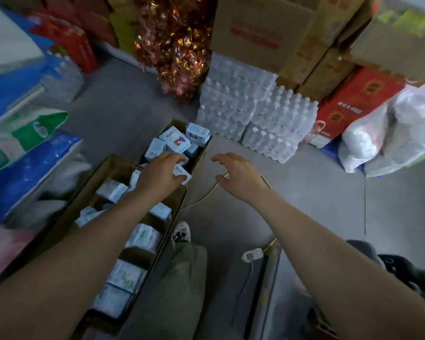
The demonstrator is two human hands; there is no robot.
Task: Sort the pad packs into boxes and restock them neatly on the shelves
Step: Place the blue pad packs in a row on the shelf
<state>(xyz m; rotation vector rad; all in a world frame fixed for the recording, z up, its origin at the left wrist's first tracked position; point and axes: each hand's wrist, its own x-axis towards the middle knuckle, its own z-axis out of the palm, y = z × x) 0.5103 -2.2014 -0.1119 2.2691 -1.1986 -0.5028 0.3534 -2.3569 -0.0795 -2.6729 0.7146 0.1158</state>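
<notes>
Fingers of the left hand curl round a small pale-blue pad pack at the near end of the smaller cardboard box, thumb on one side and fingertips on the other, so the pack is pinched rather than cupped. The right hand hovers just to the right of that box over the grey floor, fingers spread and loosely bent, holding nothing. From where I stand the step looks like moving this pack between the two boxes, though I cannot tell which way it is going. To do it well, I would lift the pack straight up clear of the box wall before swinging it across, since the soft wrapper could snag on the cardboard edge. More packs lie jumbled at odd angles in the smaller box, while the long box below the left forearm holds packs in a loose row with gaps showing; setting each one flat and square against its neighbour would keep that row tidy. The free hand could steady the smaller box by its rim. A yellow cord trails on the floor under the right wrist, worth keeping clear of. Stacked water bottles stand just beyond.
</notes>
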